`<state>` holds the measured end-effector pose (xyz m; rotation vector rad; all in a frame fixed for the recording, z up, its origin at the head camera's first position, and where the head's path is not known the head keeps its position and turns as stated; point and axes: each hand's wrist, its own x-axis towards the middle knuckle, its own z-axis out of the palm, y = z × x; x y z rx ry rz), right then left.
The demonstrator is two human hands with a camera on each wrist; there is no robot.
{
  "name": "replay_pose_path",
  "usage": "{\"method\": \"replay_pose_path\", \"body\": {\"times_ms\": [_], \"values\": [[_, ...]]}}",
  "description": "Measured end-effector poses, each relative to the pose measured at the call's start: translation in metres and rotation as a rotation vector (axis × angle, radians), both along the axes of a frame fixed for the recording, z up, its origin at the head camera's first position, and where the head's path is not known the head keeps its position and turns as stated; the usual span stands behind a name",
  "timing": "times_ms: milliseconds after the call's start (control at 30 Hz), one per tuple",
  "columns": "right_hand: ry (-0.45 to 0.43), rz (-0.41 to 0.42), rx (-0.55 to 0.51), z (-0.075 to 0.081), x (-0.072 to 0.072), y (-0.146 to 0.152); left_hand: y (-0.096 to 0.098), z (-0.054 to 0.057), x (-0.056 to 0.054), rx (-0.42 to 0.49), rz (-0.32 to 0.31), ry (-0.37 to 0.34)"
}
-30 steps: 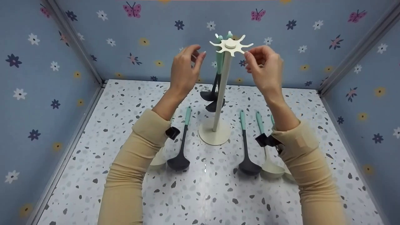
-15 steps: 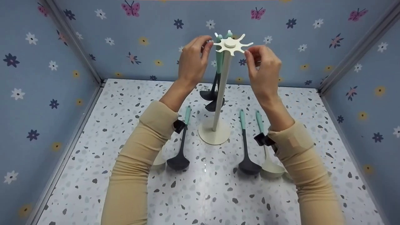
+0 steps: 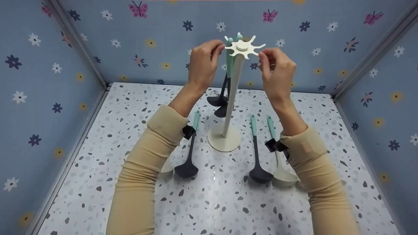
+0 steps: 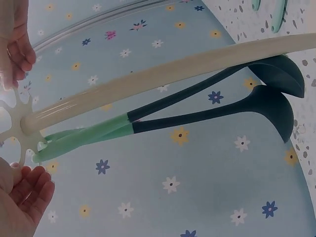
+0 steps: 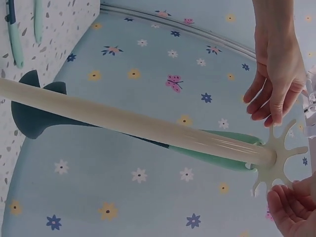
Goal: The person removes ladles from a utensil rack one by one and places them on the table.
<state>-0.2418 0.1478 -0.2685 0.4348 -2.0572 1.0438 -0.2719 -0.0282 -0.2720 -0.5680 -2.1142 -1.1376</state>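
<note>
A cream utensil stand (image 3: 230,101) rises from a round base, with a star-shaped hook top (image 3: 242,49). My left hand (image 3: 204,63) pinches the tip of one hook on the left side. On the opposite side, my right hand (image 3: 278,73) pinches another hook tip between thumb and fingers. Two ladles hang from the back hooks: the left wrist view shows their mint handles (image 4: 89,138) crossing and their black bowls (image 4: 270,106) beside the pole. From the right wrist view, the pole covers part of both hanging ladles.
On the speckled table (image 3: 209,202) lie a black ladle (image 3: 186,169) and a partly hidden pale ladle (image 3: 166,170) left of the base. Right of it lie another black ladle (image 3: 260,173) and a pale ladle (image 3: 284,176). Patterned walls (image 3: 169,29) enclose three sides.
My left hand has moved right and taken hold of a hook tip. The hook top has turned and shifted slightly to the right, and the hanging ladles have swung a little. My right hand stays at its hook.
</note>
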Motion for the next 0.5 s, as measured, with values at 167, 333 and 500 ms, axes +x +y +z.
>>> {"method": "replay_pose_path", "body": {"times_ms": [167, 333, 500], "values": [[-0.131, -0.005, -0.089, 0.005, -0.004, 0.002, 0.0, -0.002, 0.004, 0.018, -0.041, 0.03], [-0.194, 0.02, -0.159, 0.007, -0.013, 0.007, 0.002, -0.004, 0.011, 0.012, -0.052, 0.074], [-0.28, 0.117, -0.344, 0.011, -0.023, 0.015, 0.007, -0.005, 0.019, -0.004, -0.078, 0.14]]}}
